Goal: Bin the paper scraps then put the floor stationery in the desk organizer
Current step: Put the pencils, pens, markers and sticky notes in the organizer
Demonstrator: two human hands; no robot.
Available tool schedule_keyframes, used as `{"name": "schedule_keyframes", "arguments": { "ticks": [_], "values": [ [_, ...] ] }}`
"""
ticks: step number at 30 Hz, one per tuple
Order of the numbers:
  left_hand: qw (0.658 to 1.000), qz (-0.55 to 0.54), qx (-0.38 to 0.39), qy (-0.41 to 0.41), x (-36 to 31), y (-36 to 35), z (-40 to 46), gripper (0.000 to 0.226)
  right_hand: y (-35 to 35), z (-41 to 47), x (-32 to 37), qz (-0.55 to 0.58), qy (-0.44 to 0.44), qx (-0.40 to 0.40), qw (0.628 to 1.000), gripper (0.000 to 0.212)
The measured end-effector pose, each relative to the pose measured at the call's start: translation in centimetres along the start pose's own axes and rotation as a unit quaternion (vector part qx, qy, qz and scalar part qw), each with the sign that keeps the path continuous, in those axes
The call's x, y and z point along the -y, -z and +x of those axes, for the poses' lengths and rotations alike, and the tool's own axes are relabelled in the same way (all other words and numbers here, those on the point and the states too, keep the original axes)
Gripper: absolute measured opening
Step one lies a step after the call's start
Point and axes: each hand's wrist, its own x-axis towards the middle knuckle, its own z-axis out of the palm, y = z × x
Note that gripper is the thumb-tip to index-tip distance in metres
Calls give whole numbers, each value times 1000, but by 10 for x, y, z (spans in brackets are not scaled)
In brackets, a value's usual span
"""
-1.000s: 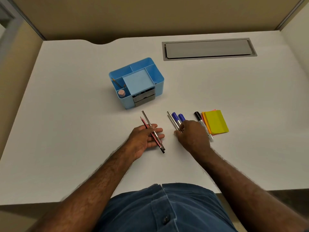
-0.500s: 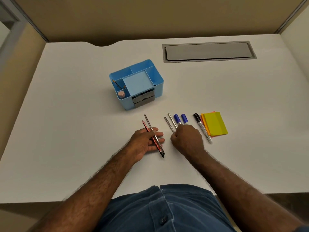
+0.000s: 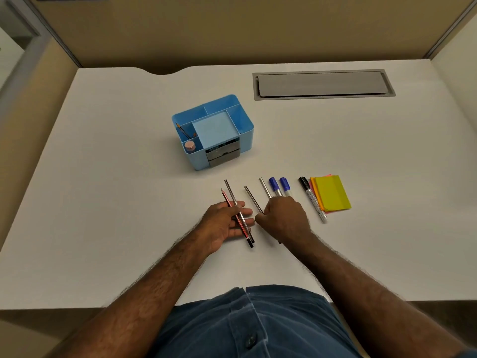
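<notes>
The blue desk organizer (image 3: 246, 135) stands mid-desk with a pencil and a pink-capped item in its left compartments. My left hand (image 3: 224, 223) lies palm up and holds a red pencil (image 3: 227, 200) and a silver pen (image 3: 232, 195) across its fingers. My right hand (image 3: 285, 220) is closed on the lower end of a thin silver pen (image 3: 253, 198), beside the left hand. Another silver pen (image 3: 265, 187), two blue-capped markers (image 3: 279, 186), a black-capped marker (image 3: 311, 196) and yellow sticky notes (image 3: 331, 193) lie in a row to the right.
The white desk (image 3: 116, 202) has a grey cable tray lid (image 3: 322, 84) at the back right. Beige partition walls close in the back and both sides. The desk's front edge runs just above my blue shirt.
My right hand has slid left from over the markers, carrying one thin silver pen away from the row toward my left hand. The left hand has stayed put with its pencil and pen.
</notes>
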Motion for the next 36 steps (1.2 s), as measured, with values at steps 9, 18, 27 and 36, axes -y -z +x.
{"name": "schedule_keyframes", "arguments": {
  "ticks": [9, 18, 27, 36],
  "values": [
    [1000, 5, -11, -22, 8, 1, -1, 22, -3, -16, 15, 52, 81, -25, 995, 32],
    [999, -33, -17, -27, -3, 4, -2, 19, 14, -1, 2, 23, 57, -79, 995, 26],
    [998, -59, -11, -6, -6, 3, -2, 17, 19, 18, -17, -98, -27, -8, 995, 34],
    [998, -51, -12, -22, -14, 1, 1, 17, 17, 10, 5, 29, -9, 12, 999, 28]
  ]
}}
